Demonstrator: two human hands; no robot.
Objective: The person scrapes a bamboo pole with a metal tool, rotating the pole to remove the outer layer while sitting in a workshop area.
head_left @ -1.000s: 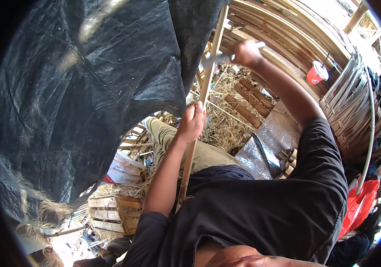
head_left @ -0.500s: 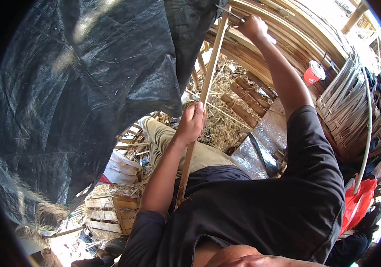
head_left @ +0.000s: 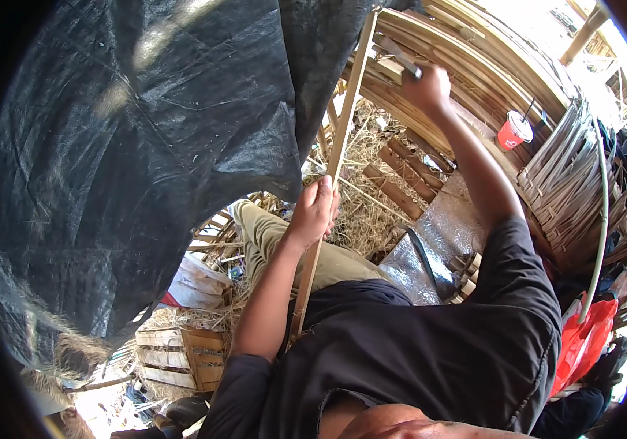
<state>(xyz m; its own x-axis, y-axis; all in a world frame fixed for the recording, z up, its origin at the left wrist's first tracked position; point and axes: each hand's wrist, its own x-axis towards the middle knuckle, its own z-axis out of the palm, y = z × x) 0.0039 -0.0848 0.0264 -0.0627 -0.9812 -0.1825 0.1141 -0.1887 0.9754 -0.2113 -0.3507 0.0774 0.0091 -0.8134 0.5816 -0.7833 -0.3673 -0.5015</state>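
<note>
A long split bamboo strip (head_left: 350, 110) runs from my waist up to the far edge of the view, slightly tilted. My left hand (head_left: 315, 212) is closed around its middle, thumb on top. My right hand (head_left: 428, 89) grips the dark handle of a knife (head_left: 401, 60), whose blade points up and left toward the strip's far end. Blade and strip look a little apart. The strip's near end rests against my dark shirt, by the waist.
A black tarp (head_left: 145, 146) hangs on the left. Stacked bamboo strips (head_left: 474, 55) lie at the far right, with a red cup (head_left: 512, 133) near them. A silver foil sheet (head_left: 408, 267), straw (head_left: 372, 168), a slatted crate (head_left: 170, 358) and a red bag (head_left: 588, 340) surround me.
My right hand has moved right and toward me with the knife, and the blade has come away from the strip's far end. My left hand keeps its hold, shifted slightly nearer.
</note>
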